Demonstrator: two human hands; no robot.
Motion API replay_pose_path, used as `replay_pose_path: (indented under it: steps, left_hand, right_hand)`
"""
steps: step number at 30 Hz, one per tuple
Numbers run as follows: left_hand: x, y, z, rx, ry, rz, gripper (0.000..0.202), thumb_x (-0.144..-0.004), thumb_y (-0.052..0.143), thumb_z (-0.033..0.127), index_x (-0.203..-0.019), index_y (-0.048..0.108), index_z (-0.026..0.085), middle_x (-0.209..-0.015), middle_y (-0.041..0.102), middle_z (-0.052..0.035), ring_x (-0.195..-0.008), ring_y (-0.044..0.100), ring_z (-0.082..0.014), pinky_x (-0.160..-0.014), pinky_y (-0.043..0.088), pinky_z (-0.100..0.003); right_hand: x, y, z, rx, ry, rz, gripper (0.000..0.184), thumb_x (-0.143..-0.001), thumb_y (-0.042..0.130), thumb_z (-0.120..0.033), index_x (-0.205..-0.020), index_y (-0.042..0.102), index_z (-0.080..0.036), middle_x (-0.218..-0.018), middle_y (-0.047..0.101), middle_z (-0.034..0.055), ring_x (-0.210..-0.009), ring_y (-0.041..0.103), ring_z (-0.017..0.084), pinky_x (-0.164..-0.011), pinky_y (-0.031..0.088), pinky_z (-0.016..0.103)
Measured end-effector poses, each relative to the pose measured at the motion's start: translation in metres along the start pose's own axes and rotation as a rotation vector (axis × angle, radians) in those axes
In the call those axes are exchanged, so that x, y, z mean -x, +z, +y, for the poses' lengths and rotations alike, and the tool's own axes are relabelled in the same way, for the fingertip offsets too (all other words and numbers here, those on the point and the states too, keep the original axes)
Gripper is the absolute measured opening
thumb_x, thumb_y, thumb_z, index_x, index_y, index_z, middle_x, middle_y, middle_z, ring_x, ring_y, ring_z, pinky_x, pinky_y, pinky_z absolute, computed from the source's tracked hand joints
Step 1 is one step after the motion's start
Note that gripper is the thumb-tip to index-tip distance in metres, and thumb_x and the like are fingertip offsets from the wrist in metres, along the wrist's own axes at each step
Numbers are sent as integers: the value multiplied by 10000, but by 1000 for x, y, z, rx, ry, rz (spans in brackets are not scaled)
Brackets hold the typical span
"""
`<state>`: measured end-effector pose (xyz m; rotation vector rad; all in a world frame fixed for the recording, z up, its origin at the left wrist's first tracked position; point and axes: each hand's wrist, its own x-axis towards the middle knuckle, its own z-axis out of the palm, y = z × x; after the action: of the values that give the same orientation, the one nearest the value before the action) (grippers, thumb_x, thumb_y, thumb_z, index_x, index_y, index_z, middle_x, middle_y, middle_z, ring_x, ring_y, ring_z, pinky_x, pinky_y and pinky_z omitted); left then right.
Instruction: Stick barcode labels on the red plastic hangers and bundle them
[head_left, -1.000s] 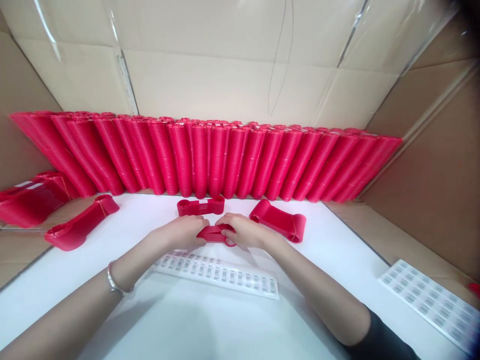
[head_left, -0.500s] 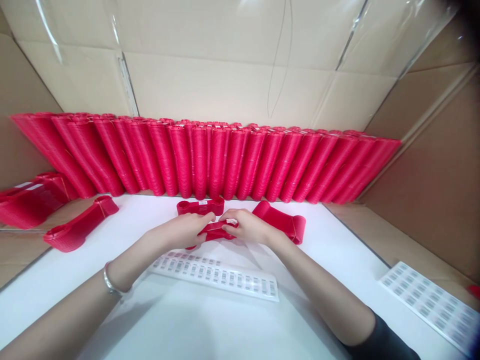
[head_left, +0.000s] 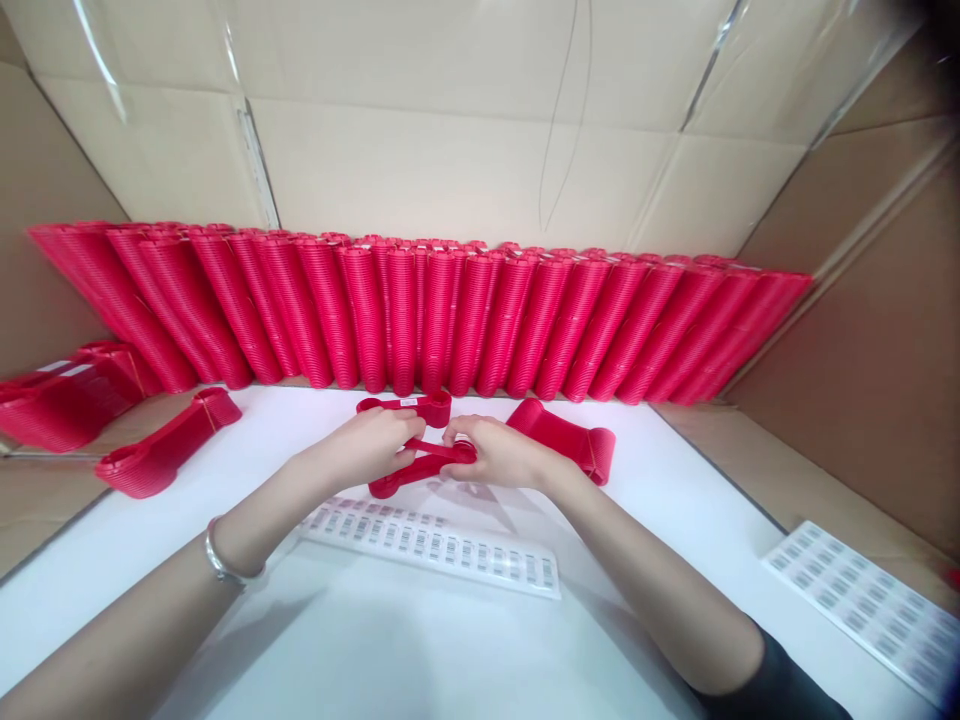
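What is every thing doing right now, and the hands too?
red piece, tilted, held by both hands.
left hand, closed on the red piece.
right hand, closed on the red piece.
sticker strip, lying flat.
red bundle, lying on its side.
red stacks, leaning in a row on the cardboard wall.

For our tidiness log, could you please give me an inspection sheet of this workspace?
Surface: white table, flat and evenly lit.
Job's things: one red plastic piece, held between both hands; label sheet lying flat just in front of them.
Clutter: red bundles lying on the table left, behind and right of the hands; second label sheet at the right edge.
Grippers: left hand and right hand both closed on the piece.
Cables: thin wire hanging down the back wall.
Surroundings: row of red stacks leaning against the cardboard wall.
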<state>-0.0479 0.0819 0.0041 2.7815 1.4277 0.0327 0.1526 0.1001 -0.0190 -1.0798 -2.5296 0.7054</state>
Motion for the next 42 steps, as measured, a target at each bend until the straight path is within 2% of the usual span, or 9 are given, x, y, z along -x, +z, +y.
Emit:
replay_pose_path:
  steps: [5, 13, 17, 21, 25, 30, 33, 37, 42]
  left_hand:
    - [3, -6, 5, -45, -11, 23, 126, -830, 400, 249, -800, 507, 190, -836, 614, -44, -692, 578, -187, -552, 365, -264]
    - [11, -13, -8, 126, -43, -40, 248, -868, 395, 399, -863, 524, 187, -790, 602, -34, -660, 568, -166, -552, 376, -252]
    - [9, -11, -10, 96, -41, -89, 220, -827, 458, 354, -747, 548, 169, -817, 577, -44, -643, 554, -156, -558, 372, -260]
    - [6, -6, -2, 119, -16, -145, 85, -761, 508, 245, -720, 518, 171, -833, 569, -40, -724, 554, -172, -588, 383, -253]
    - [5, -2, 2, 168, -18, -240, 64, -685, 529, 160, -738, 510, 191, -695, 576, 15, -602, 542, -142, -498, 344, -224]
    - [6, -1, -3, 176, -22, -242, 57, -713, 502, 172, -730, 555, 185, -775, 594, -2, -613, 544, -133, -519, 347, -228]
    - [8, -7, -4, 159, -26, -209, 126, -763, 485, 240, -699, 573, 176, -784, 600, -23, -622, 548, -142, -552, 360, -245]
    - [10, -14, -1, 67, -89, -171, 186, -791, 458, 289, -683, 560, 177, -694, 608, -30, -571, 539, -158, -525, 347, -261]
    - [11, -6, 12, -1, -155, -254, 89, -736, 473, 236, -734, 541, 179, -701, 607, -47, -550, 547, -186, -480, 335, -271]
  right_hand:
    - [2, -3, -3, -46, -13, -22, 142, -817, 487, -212, -955, 498, -177, -786, 609, 12, -657, 556, 139, -604, 414, 251]
    - [3, -8, -8, 6, -95, -34, 239, -878, 439, -358, -946, 571, -171, -936, 565, 65, -842, 535, 178, -742, 425, 287]
    - [3, -3, -10, 151, 12, -74, 191, -859, 457, -315, -908, 562, -163, -927, 570, 76, -771, 543, 171, -657, 419, 267]
    - [5, 3, -12, 202, 103, -106, 173, -810, 502, -332, -772, 558, -172, -731, 591, 53, -587, 523, 162, -502, 367, 261]
    - [7, 12, -18, 219, 160, -147, 235, -773, 534, -398, -665, 554, -191, -644, 577, 35, -495, 492, 141, -432, 319, 252]
    - [7, 21, -29, 243, 162, -144, 155, -706, 613, -345, -668, 578, -199, -644, 564, 41, -582, 532, 181, -463, 330, 259]
    - [6, 15, -29, 280, 145, -64, 93, -747, 557, -247, -712, 590, -168, -766, 572, 92, -702, 546, 211, -537, 361, 278]
    - [3, 4, -19, 285, 53, 7, 117, -794, 537, -247, -809, 599, -149, -927, 566, 118, -907, 514, 246, -707, 389, 311]
    - [-1, 11, 0, 242, -25, -43, 90, -793, 535, -194, -854, 594, -164, -845, 605, 64, -785, 546, 188, -654, 391, 269]
